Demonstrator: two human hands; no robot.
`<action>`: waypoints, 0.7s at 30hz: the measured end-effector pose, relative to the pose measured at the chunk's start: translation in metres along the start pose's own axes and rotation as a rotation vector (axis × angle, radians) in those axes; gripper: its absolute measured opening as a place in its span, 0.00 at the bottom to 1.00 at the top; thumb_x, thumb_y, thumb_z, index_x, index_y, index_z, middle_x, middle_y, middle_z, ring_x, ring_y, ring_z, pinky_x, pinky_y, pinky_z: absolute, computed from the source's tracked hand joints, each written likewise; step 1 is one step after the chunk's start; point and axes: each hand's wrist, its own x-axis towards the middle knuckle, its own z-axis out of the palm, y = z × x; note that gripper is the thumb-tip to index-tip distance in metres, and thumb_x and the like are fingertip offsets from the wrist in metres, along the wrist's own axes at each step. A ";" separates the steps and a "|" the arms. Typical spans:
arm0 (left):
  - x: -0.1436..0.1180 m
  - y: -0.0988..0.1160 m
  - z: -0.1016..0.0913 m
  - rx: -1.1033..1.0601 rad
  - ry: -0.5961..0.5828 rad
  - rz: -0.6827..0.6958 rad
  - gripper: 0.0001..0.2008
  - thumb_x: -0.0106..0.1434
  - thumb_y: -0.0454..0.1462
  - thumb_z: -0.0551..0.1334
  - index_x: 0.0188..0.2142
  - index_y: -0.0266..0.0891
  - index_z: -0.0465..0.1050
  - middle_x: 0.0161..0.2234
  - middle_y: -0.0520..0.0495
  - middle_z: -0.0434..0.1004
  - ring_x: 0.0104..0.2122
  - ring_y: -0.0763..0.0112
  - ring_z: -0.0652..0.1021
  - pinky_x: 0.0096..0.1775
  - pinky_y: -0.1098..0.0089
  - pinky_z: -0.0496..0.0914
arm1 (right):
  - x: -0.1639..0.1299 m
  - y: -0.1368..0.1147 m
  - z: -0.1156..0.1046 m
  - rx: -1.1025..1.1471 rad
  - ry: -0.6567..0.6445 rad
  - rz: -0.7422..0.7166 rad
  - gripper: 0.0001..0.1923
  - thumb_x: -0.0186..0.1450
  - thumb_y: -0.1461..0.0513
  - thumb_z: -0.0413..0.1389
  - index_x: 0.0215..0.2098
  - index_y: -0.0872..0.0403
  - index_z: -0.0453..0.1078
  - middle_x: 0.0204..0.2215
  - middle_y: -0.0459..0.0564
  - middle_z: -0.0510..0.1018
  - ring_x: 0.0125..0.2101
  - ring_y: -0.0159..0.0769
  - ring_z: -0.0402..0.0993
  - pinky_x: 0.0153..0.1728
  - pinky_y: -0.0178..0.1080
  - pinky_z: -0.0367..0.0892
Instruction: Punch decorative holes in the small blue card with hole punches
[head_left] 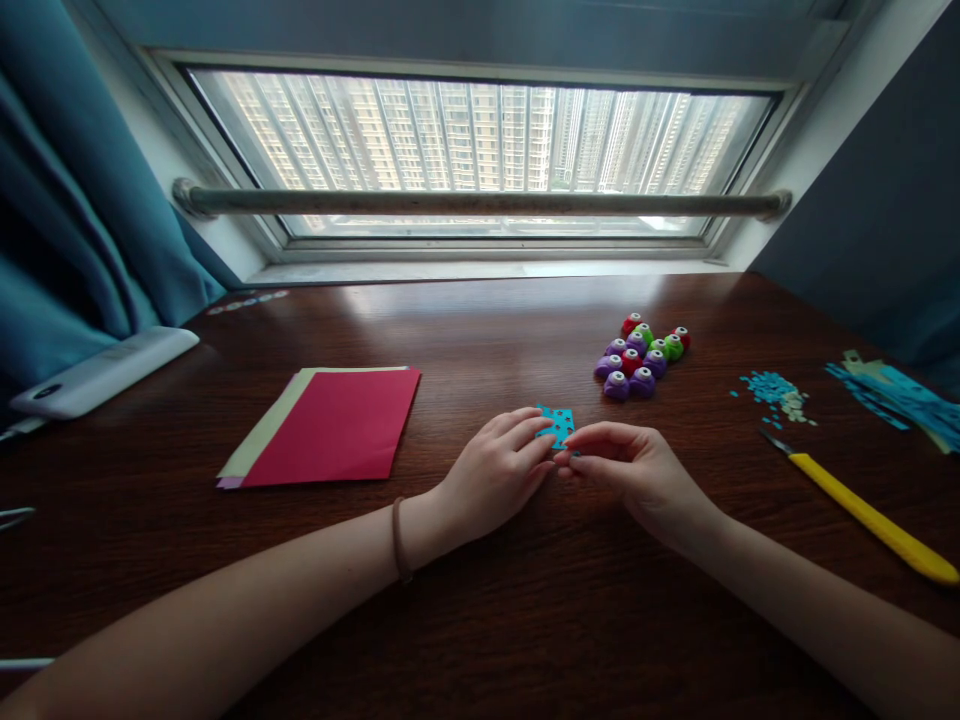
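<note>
A small blue paper piece (558, 423) with punched holes lies on the dark wooden table (480, 610), pinched from both sides. My left hand (495, 475) grips its left edge with fingertips, a brown band on the wrist. From the right, my right hand (626, 470) holds the lower right corner between thumb and fingers. Most of the paper's near edge is hidden by the fingers.
A stack of red and cream paper sheets (326, 425) lies to the left. Several small purple, red and green punches (641, 357) cluster behind the hands. Blue paper scraps (776, 392), blue strips (896, 395) and a yellow-handled knife (862, 510) lie right. A white device (101, 370) sits far left.
</note>
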 end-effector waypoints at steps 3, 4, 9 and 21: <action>0.000 0.002 0.000 0.024 -0.064 0.050 0.10 0.66 0.35 0.52 0.44 0.34 0.68 0.44 0.42 0.71 0.49 0.62 0.68 0.51 0.60 0.63 | -0.001 0.001 0.002 0.012 0.006 0.017 0.08 0.53 0.64 0.63 0.33 0.55 0.75 0.32 0.50 0.78 0.33 0.36 0.75 0.38 0.36 0.70; 0.000 0.002 0.000 0.031 -0.086 0.055 0.10 0.66 0.35 0.51 0.43 0.33 0.68 0.43 0.42 0.72 0.48 0.63 0.69 0.51 0.60 0.64 | -0.001 0.000 0.002 0.033 0.013 0.030 0.08 0.52 0.64 0.64 0.32 0.55 0.75 0.31 0.50 0.78 0.32 0.35 0.75 0.37 0.35 0.70; 0.001 0.005 -0.003 0.110 -0.144 0.092 0.11 0.67 0.34 0.49 0.42 0.33 0.69 0.43 0.42 0.72 0.48 0.61 0.69 0.49 0.59 0.64 | 0.005 -0.017 -0.007 0.152 0.124 0.124 0.08 0.52 0.64 0.64 0.32 0.56 0.75 0.31 0.52 0.78 0.30 0.32 0.75 0.34 0.30 0.71; -0.002 0.007 0.001 0.167 -0.102 0.221 0.09 0.66 0.34 0.51 0.40 0.34 0.69 0.41 0.41 0.73 0.44 0.63 0.72 0.46 0.62 0.66 | -0.021 -0.079 -0.140 -0.307 0.736 -0.063 0.10 0.47 0.64 0.64 0.30 0.55 0.75 0.31 0.55 0.77 0.27 0.35 0.73 0.25 0.32 0.70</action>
